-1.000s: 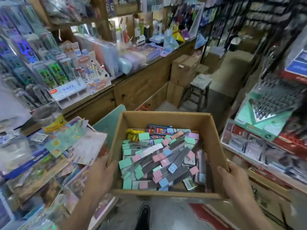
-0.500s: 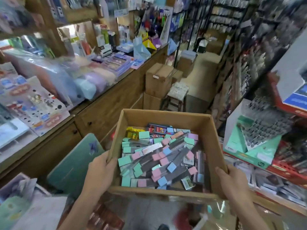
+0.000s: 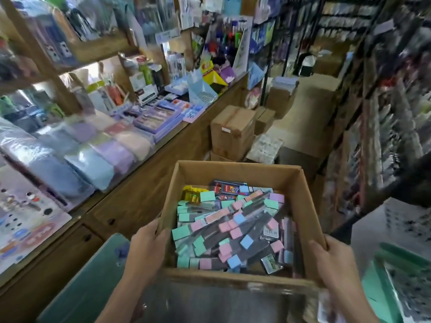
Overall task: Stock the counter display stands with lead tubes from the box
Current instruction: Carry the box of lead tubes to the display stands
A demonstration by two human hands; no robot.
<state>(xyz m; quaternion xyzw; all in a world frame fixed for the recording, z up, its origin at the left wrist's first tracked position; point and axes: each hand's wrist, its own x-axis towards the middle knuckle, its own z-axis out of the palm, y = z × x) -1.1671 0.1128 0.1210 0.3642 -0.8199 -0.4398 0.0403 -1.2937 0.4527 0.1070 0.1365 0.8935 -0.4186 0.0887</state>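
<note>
An open cardboard box (image 3: 235, 172) is carried in front of me, chest-low. It is filled with several lead tubes (image 3: 231, 227), dark with green, pink and blue caps, lying in a loose heap. My left hand (image 3: 149, 247) grips the box's left wall, thumb over the rim. My right hand (image 3: 331, 259) grips the right wall near the front corner. A light blue display stand (image 3: 201, 90) sits on the wooden counter (image 3: 149, 187) at the left, further down the aisle.
The counter holds wrapped pastel pouches (image 3: 93, 152) and purple notebooks (image 3: 158, 117). Cardboard cartons (image 3: 233, 129) and a stool (image 3: 265, 145) stand in the aisle ahead. Dark racks (image 3: 377, 113) line the right side. A green display (image 3: 401, 283) is at lower right.
I have moved forward along the aisle with the box; the counter goods slid back to the left and the cartons came nearer. Both hands keep the same grip.
</note>
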